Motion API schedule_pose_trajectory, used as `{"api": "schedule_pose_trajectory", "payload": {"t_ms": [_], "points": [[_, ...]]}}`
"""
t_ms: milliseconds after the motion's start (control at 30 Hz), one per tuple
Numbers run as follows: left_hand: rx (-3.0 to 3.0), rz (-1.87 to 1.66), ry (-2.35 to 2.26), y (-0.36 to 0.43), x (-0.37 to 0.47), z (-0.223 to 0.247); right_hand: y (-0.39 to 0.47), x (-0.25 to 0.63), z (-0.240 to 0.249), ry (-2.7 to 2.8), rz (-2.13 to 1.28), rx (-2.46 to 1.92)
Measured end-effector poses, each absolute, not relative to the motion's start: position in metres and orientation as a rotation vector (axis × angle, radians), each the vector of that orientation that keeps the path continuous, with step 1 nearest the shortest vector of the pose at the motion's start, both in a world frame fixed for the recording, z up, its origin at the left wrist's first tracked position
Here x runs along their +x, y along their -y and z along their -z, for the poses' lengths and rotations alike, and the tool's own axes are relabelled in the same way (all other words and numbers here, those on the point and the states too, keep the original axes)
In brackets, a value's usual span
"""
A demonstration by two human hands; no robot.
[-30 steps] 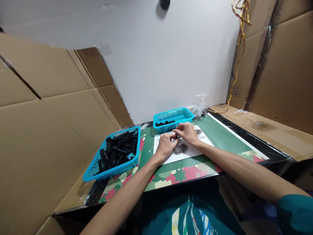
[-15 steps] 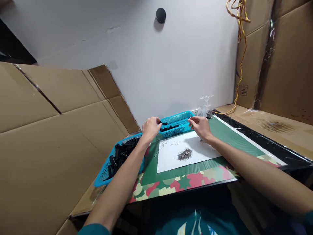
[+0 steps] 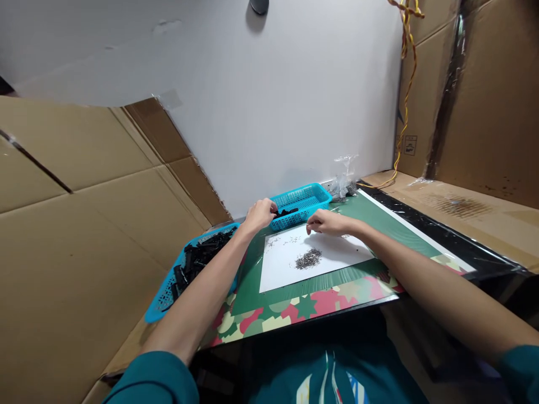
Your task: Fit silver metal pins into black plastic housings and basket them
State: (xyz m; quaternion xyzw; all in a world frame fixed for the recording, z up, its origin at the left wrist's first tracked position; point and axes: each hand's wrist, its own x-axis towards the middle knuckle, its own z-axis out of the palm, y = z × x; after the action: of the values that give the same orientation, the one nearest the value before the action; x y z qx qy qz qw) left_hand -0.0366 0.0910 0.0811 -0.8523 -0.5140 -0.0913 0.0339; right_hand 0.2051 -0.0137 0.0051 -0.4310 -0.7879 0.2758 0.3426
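Note:
My left hand (image 3: 261, 214) is at the near left corner of the far blue basket (image 3: 301, 195), its fingers closed around a small black plastic part that shows only at the fingertips. More black parts (image 3: 290, 212) lie in that basket. Over the white sheet (image 3: 275, 275), in front of the basket, my right hand (image 3: 326, 222) has its fingers bent together and pointing down. Whatever they pinch is too small or hidden to make out. Below it on the sheet is a pile of tiny metal pins (image 3: 309, 258), with some scattered loosely towards the upper left.
A larger blue basket (image 3: 154, 308) heaped with black parts (image 3: 197, 255) stands left, partly behind my left forearm. A clear plastic bag (image 3: 343, 185) sits behind the green mat (image 3: 248, 303). Cardboard walls (image 3: 84, 241) flank the table; a yellow twisted cable (image 3: 406, 112) hangs right.
My right hand has moved left and down from the far basket's right side to above the white sheet. My left hand stays by the basket's corner. The view has shifted slightly.

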Motion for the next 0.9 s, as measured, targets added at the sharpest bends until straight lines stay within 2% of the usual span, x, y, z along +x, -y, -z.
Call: {"api": "schedule_pose_trajectory", "payload": {"t_ms": [400, 767, 900], "points": [[-2.696, 0.235, 1.512, -0.089, -0.044, -0.081, 0.029, 0.207, -0.013, 2.203, -1.018, -1.008], [-2.638, 0.406, 1.555, -0.07, -0.103, -0.139, 0.026, 0.216, -0.004, 2.213, -1.073, -1.109], [-2.697, 0.338, 1.629, -0.06, -0.129, -0.158, 0.027, 0.214, -0.001, 2.25, -1.09, -1.105]]}}
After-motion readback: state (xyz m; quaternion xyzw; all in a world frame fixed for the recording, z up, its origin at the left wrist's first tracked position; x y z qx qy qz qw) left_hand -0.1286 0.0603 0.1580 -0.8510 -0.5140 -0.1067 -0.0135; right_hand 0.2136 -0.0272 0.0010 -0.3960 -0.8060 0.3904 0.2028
